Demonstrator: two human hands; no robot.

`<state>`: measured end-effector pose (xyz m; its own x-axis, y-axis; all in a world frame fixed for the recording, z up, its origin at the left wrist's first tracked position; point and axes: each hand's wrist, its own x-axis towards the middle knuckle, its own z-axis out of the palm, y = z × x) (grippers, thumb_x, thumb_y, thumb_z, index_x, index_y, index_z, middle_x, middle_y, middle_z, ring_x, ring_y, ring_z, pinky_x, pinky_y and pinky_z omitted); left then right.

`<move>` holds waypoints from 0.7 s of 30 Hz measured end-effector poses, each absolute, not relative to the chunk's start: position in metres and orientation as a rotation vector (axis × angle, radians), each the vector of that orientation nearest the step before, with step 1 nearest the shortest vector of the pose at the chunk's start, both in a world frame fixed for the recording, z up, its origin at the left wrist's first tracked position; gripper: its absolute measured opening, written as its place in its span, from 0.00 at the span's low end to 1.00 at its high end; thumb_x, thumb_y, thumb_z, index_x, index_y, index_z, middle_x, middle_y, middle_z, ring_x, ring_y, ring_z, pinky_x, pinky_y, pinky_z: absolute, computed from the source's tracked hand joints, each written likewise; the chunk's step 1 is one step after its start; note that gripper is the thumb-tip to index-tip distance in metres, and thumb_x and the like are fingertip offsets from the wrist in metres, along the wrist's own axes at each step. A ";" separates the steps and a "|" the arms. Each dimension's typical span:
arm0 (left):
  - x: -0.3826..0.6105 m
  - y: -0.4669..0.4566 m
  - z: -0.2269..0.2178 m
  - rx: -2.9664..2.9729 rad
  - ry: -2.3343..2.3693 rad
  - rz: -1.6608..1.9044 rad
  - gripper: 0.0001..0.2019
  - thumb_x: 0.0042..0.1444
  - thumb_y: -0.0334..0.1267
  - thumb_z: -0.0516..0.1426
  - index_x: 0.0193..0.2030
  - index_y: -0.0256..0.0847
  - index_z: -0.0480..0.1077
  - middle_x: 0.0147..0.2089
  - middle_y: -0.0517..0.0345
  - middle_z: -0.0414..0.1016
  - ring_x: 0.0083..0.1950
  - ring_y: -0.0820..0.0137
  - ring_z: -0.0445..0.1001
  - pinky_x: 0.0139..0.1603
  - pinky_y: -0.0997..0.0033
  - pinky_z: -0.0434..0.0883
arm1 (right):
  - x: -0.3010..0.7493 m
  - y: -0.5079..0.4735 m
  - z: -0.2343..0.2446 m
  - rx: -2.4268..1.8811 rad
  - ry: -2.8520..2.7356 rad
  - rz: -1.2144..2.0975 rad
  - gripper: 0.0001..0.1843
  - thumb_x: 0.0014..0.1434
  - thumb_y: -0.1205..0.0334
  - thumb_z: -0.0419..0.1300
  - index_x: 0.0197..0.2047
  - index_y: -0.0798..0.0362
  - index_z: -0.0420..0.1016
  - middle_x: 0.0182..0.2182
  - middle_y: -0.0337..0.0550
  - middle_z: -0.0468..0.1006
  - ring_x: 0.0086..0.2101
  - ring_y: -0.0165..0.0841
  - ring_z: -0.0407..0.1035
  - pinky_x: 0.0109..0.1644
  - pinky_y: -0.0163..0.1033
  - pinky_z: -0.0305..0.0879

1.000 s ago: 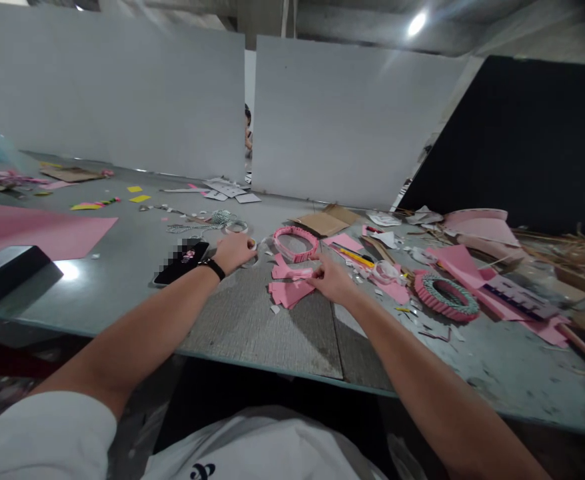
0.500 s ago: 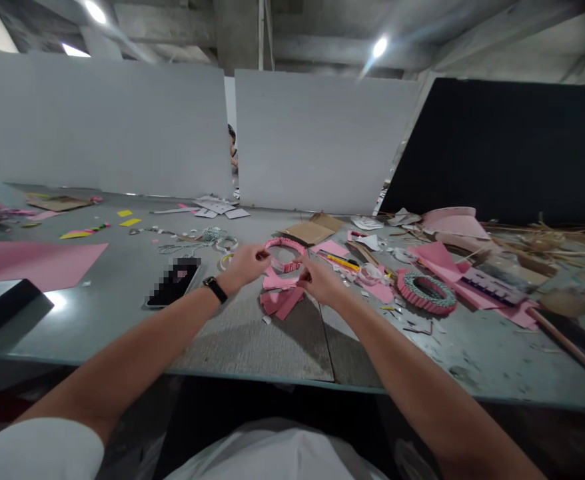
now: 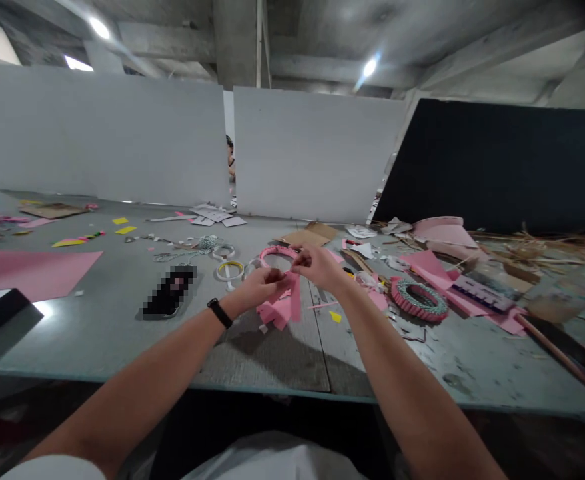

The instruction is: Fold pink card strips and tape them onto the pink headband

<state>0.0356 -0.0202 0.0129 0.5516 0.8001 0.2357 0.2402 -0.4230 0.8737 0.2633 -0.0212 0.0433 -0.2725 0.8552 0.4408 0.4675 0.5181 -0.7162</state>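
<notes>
Looking through the head camera from my distant seat, I see a grey table point(image 3: 102, 333) crossing the view, with a wood-grain area point(image 3: 247, 363) at its middle. Behind stand pale panels point(image 3: 157, 133), then one black board point(image 3: 502, 170) at right; two lamps point(image 3: 370, 67) shine under the concrete ceiling point(image 3: 317, 30).

From the left I count one large pink sheet point(image 3: 37, 272), one phone point(image 3: 170, 293) and at least two tape rolls point(image 3: 219, 273).

Next comes my left hand point(image 3: 260, 288), its fingertips pinched together at the upper end of one pink strip point(image 3: 296, 300). My right hand point(image 3: 318, 265) has thumb and forefinger pinched on the same end. The strip hangs at the middle, on the near side of one pleated ring point(image 3: 274, 250); pink pieces point(image 3: 275, 313) beside it overlap too much for counting.

Farther right lie one pink-and-green ring point(image 3: 411, 309) and one pink cone-like piece point(image 3: 445, 232).
</notes>
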 end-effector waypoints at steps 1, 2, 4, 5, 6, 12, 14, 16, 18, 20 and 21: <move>0.035 -0.023 0.012 1.893 0.849 0.814 0.23 0.66 0.60 0.65 0.33 0.41 0.73 0.29 0.59 0.72 0.28 0.72 0.67 0.30 0.70 0.62 | 0.262 -0.019 0.038 -1.050 -1.871 0.618 0.29 0.57 0.69 0.69 0.62 0.50 0.79 0.35 0.40 0.88 0.36 0.37 0.82 0.43 0.42 0.76; 0.036 -0.025 0.012 1.844 0.854 0.790 0.23 0.66 0.59 0.65 0.33 0.41 0.73 0.27 0.61 0.70 0.27 0.73 0.64 0.30 0.69 0.61 | 0.261 -0.017 0.032 -1.020 -1.824 0.664 0.28 0.56 0.66 0.70 0.61 0.50 0.79 0.34 0.40 0.87 0.35 0.37 0.82 0.44 0.43 0.77; 0.038 -0.027 0.014 1.797 0.894 0.781 0.19 0.65 0.53 0.66 0.32 0.40 0.75 0.26 0.63 0.68 0.27 0.73 0.63 0.31 0.69 0.59 | 0.259 -0.014 0.021 -0.985 -1.723 0.723 0.28 0.54 0.60 0.72 0.59 0.49 0.78 0.34 0.40 0.86 0.35 0.38 0.82 0.45 0.45 0.78; 0.039 -0.026 0.014 1.780 0.931 0.792 0.17 0.65 0.49 0.67 0.32 0.39 0.76 0.26 0.63 0.68 0.28 0.73 0.63 0.31 0.69 0.59 | 0.259 -0.013 0.016 -0.977 -1.673 0.726 0.27 0.54 0.57 0.73 0.57 0.48 0.77 0.34 0.40 0.86 0.35 0.38 0.81 0.45 0.46 0.79; 0.040 -0.025 0.015 1.752 0.971 0.806 0.14 0.63 0.45 0.67 0.31 0.38 0.77 0.26 0.62 0.69 0.28 0.73 0.64 0.32 0.70 0.60 | 0.259 -0.012 0.012 -0.973 -1.625 0.720 0.27 0.54 0.53 0.74 0.56 0.48 0.77 0.36 0.41 0.86 0.36 0.39 0.81 0.46 0.46 0.79; 0.041 -0.015 0.012 1.522 1.043 0.908 0.07 0.58 0.39 0.68 0.33 0.37 0.81 0.33 0.55 0.81 0.33 0.71 0.73 0.38 0.69 0.68 | 0.256 -0.016 0.001 -0.993 -1.365 0.891 0.30 0.48 0.42 0.79 0.48 0.48 0.77 0.37 0.41 0.85 0.35 0.35 0.78 0.37 0.40 0.75; 0.039 -0.014 0.011 1.463 0.996 0.961 0.08 0.57 0.39 0.70 0.33 0.36 0.81 0.34 0.55 0.81 0.33 0.72 0.73 0.39 0.69 0.68 | 0.251 -0.018 0.000 -1.009 -1.281 0.991 0.29 0.47 0.43 0.79 0.46 0.48 0.79 0.37 0.40 0.84 0.35 0.35 0.77 0.36 0.39 0.73; 0.039 -0.015 0.011 1.431 0.975 1.008 0.10 0.56 0.41 0.71 0.33 0.37 0.80 0.33 0.58 0.79 0.32 0.73 0.71 0.37 0.70 0.67 | 0.246 -0.021 0.000 -0.966 -1.176 1.107 0.26 0.47 0.44 0.80 0.44 0.47 0.81 0.39 0.40 0.84 0.38 0.36 0.78 0.36 0.38 0.73; 0.039 -0.016 0.011 1.384 0.979 1.037 0.11 0.54 0.42 0.71 0.32 0.37 0.80 0.31 0.60 0.77 0.31 0.73 0.70 0.36 0.71 0.66 | 0.241 -0.026 0.001 -0.861 -1.064 1.235 0.24 0.48 0.44 0.80 0.42 0.47 0.83 0.41 0.44 0.85 0.41 0.39 0.78 0.39 0.40 0.74; 0.039 -0.018 0.010 1.310 0.961 1.055 0.10 0.52 0.41 0.71 0.32 0.37 0.80 0.30 0.60 0.77 0.31 0.72 0.72 0.36 0.70 0.69 | 0.237 -0.030 0.002 -0.749 -0.987 1.347 0.22 0.50 0.44 0.79 0.42 0.48 0.85 0.44 0.48 0.86 0.43 0.41 0.78 0.41 0.42 0.75; 0.040 -0.018 0.010 1.277 0.946 1.059 0.09 0.51 0.41 0.71 0.33 0.37 0.80 0.30 0.59 0.77 0.31 0.71 0.73 0.37 0.69 0.71 | 0.236 -0.032 0.003 -0.703 -0.970 1.398 0.21 0.51 0.44 0.79 0.42 0.49 0.87 0.45 0.49 0.87 0.44 0.42 0.78 0.43 0.43 0.75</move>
